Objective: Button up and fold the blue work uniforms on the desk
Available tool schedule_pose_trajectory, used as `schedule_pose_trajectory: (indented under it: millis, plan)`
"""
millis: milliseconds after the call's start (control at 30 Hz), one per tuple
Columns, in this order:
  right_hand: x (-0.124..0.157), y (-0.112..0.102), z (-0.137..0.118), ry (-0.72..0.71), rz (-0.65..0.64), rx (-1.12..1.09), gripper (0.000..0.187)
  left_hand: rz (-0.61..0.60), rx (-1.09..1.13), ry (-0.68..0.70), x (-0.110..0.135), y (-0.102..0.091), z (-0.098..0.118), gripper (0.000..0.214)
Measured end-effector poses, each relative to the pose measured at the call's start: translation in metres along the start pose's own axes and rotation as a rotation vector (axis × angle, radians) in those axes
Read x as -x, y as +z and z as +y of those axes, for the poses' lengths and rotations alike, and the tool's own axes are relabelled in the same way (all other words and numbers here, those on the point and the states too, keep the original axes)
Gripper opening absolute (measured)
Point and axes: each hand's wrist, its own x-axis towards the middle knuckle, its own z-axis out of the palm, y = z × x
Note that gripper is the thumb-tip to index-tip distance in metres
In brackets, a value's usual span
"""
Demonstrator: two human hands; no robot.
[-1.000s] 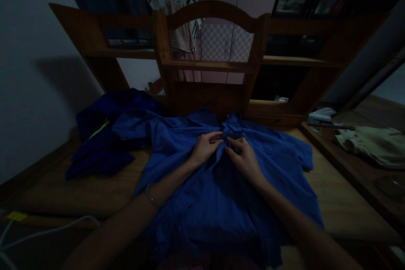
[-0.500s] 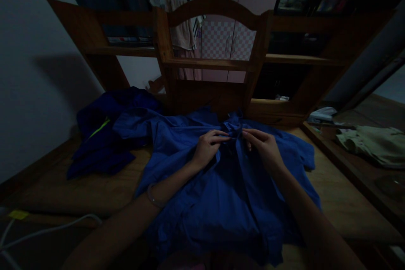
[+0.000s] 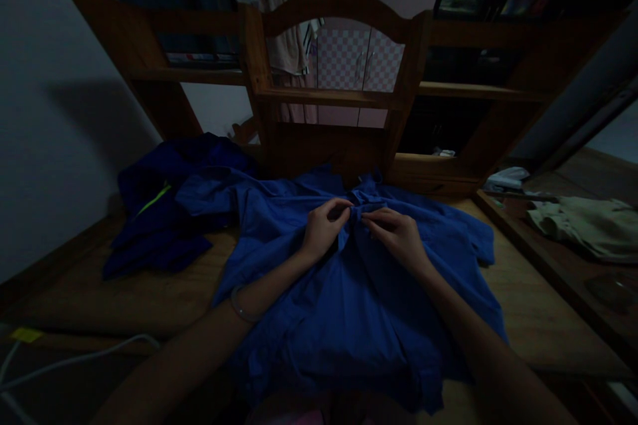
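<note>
A blue short-sleeved shirt point(image 3: 349, 319) lies spread over the wooden table, its collar toward the far side. Just below the collar, my left hand point(image 3: 323, 229) pinches one front edge of the shirt between thumb and fingers. My right hand point(image 3: 399, 236) grips the opposite front edge close by, fingers pressed together. The two hands nearly meet at the front opening. Whether a button sits between the fingertips is too dark to tell. A bangle point(image 3: 242, 305) circles my left forearm.
A darker blue garment point(image 3: 164, 212) with a bright green stripe lies crumpled at the left. The wooden table point(image 3: 538, 305) has a shelf frame point(image 3: 329, 101) along its back. Folded pale cloth point(image 3: 588, 226) lies at the right. A white cable point(image 3: 84, 360) hangs near the front left.
My right hand has moved left and slightly down, drawing the right front edge toward the left one. My left hand has risen slightly, its fingers now drawn into a pinch.
</note>
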Motion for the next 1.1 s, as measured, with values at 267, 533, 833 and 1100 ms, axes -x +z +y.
schedule_pose_trajectory:
  millis: [267, 533, 833, 1100]
  plan:
    - [-0.002, 0.000, 0.007, 0.098, 0.021, -0.067, 0.030, -0.051, 0.276, -0.285, -0.001, 0.003, -0.014, 0.026]
    - [-0.002, 0.001, 0.006, 0.129, 0.030, -0.078, 0.030, -0.127, 0.312, -0.252, -0.003, 0.005, -0.020, 0.037]
    - [-0.006, -0.001, 0.008, 0.254, 0.027, -0.186, 0.037, -0.172, 0.332, -0.219, -0.004, 0.003, -0.021, 0.034]
    - [-0.009, -0.001, 0.010, 0.309, -0.077, -0.317, 0.037, -0.199, 0.316, -0.166, -0.004, 0.004, -0.020, 0.030]
